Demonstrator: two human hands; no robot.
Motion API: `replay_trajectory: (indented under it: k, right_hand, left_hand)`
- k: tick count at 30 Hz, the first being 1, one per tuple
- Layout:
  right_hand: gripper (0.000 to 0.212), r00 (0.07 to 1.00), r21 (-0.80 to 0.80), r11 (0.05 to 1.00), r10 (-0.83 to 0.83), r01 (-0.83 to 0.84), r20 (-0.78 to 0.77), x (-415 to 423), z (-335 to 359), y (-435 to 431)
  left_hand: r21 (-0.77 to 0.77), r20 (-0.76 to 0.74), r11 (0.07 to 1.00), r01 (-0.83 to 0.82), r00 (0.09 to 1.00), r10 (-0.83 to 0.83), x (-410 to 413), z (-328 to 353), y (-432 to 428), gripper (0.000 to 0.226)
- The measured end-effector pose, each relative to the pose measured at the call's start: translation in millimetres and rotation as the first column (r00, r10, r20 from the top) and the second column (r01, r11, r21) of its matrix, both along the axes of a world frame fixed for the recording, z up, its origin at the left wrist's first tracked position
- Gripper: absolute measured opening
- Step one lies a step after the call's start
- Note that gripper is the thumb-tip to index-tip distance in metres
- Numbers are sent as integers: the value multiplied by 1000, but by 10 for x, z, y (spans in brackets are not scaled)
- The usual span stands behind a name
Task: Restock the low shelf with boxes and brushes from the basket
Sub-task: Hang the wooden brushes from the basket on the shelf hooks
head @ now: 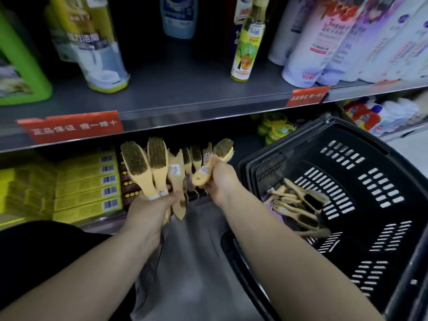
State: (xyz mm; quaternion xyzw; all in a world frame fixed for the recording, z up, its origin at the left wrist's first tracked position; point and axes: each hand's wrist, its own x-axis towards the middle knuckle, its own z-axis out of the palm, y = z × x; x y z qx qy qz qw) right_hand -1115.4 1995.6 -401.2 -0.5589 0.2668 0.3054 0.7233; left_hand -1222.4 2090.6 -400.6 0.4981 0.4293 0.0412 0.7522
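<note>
The left hand (148, 212) grips a bunch of brushes (141, 170) by the handles; the right hand (220, 181) pinches a single brush (214, 163), both before the low shelf (99, 224) beside yellow boxes (85, 184). In the basket (370, 172) lie more brushes (298, 205), seemingly a loose heap.

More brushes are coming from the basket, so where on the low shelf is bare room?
Bare shelf shows right of the shelved brushes, up to the green-yellow packs. Left is crowded: brown boxes and yellow boxes sit tight beside the brushes.
</note>
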Motion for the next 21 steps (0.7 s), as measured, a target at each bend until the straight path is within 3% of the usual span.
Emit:
replay_trajectory:
  k: [5, 9, 21]
  right_hand:
    - [40, 983, -222, 959, 184, -178, 7, -14, -275, -221]
    - [39, 975, -307, 929, 220, -205, 15, 14, -350, -394]
    - [28, 961, -219, 937, 277, -272, -9, -103, -199, -1174]
  left_hand:
    - [40, -49, 999, -15, 999, 17, 67, -146, 52, 24]
    - [43, -45, 999, -1, 999, 3, 143, -169, -24, 26]
    - [-113, -76, 986, 120, 989, -129, 458, -26, -249, 21]
